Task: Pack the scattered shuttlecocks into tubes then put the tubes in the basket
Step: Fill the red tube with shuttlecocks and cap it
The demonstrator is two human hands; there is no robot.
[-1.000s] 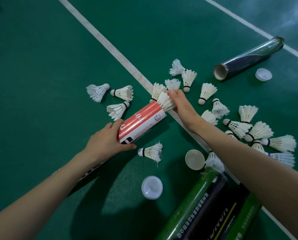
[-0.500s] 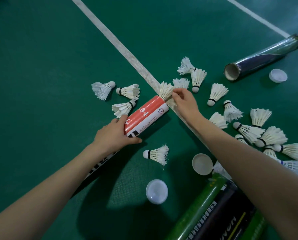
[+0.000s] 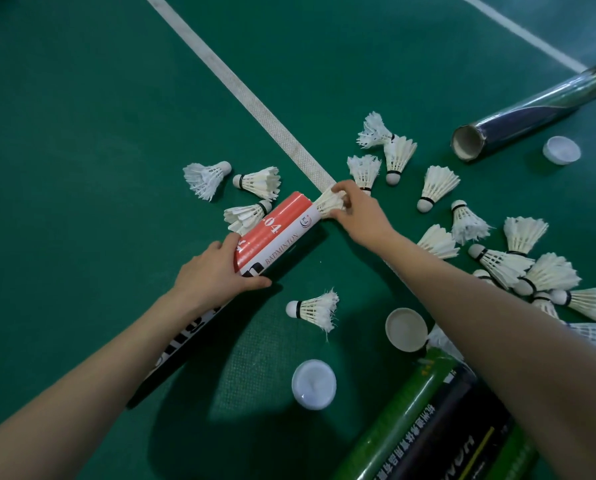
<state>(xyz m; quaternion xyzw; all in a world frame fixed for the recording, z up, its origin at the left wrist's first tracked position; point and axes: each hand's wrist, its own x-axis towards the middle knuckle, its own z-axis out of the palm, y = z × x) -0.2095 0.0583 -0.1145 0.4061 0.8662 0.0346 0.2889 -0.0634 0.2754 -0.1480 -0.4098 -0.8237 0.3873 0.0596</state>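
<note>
A red, white and black shuttlecock tube (image 3: 276,233) lies on the green court floor. My left hand (image 3: 217,271) grips its middle. My right hand (image 3: 357,213) pinches the feathers of a white shuttlecock (image 3: 327,202) that sticks out of the tube's open mouth. Three loose shuttlecocks (image 3: 255,183) lie just left of the tube's mouth, and one shuttlecock (image 3: 314,310) lies below the tube. Several more shuttlecocks (image 3: 518,261) are scattered to the right of my right arm. No basket is in view.
An open dark blue tube (image 3: 528,114) lies at the upper right with a white cap (image 3: 561,150) beside it. Green and black tubes (image 3: 424,424) lie at the bottom right. Two more caps (image 3: 314,384) (image 3: 406,329) sit near them. A white court line (image 3: 251,102) runs diagonally.
My right hand has pressed the shuttlecock deeper into the tube's mouth, so less of its feathers shows. My left hand has kept its grip on the tube.
</note>
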